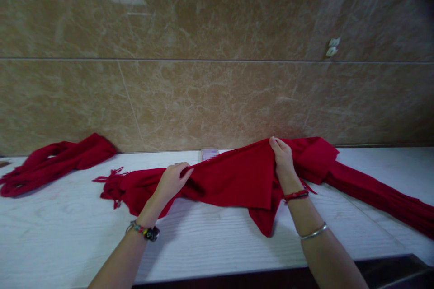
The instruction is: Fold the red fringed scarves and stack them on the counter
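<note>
A red scarf (233, 180) with a knotted fringe at its left end stretches between my two hands above the white surface. My left hand (172, 180) is closed on its upper edge, left of the middle. Farther right, my right hand (283, 162) pinches the top edge, thumb up. Between them the cloth hangs flat, with a folded corner drooping below near my right hand. Another red cloth (312, 158) lies behind my right hand, and a long pleated red strip (383, 196) runs from it to the right edge; whether these are one piece I cannot tell.
A second red scarf (68, 158) lies loosely looped at the left. A small pale card (209, 154) rests by the wall, partly behind the held cloth. The brown marble-look tiled wall (210, 95) borders the white wood-grain tabletop (210, 239) at the back.
</note>
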Action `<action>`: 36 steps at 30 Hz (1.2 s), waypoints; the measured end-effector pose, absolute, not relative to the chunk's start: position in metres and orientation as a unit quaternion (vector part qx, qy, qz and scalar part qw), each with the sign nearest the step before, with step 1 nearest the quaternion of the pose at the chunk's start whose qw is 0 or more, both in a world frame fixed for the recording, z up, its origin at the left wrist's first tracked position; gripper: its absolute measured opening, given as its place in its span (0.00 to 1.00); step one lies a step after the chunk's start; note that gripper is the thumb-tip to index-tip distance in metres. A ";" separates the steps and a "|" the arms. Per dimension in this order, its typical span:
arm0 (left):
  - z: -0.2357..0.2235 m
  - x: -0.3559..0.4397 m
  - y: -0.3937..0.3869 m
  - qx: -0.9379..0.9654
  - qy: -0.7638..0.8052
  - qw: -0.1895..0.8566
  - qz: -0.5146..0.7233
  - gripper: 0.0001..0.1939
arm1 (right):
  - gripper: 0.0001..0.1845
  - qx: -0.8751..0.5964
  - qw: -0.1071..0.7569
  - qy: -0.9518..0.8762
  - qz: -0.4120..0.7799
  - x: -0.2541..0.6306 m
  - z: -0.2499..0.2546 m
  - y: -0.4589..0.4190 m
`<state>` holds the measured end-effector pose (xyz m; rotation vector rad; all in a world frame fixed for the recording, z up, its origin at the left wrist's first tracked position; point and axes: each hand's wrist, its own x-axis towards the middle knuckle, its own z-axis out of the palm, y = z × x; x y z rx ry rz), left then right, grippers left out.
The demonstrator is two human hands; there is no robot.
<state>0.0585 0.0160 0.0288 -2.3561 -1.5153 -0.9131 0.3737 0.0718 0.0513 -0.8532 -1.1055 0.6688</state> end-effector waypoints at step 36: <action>0.034 0.053 0.011 -0.810 -0.497 0.027 -0.310 0.08 | 0.14 -0.446 0.739 -0.482 0.150 0.366 0.028 0.092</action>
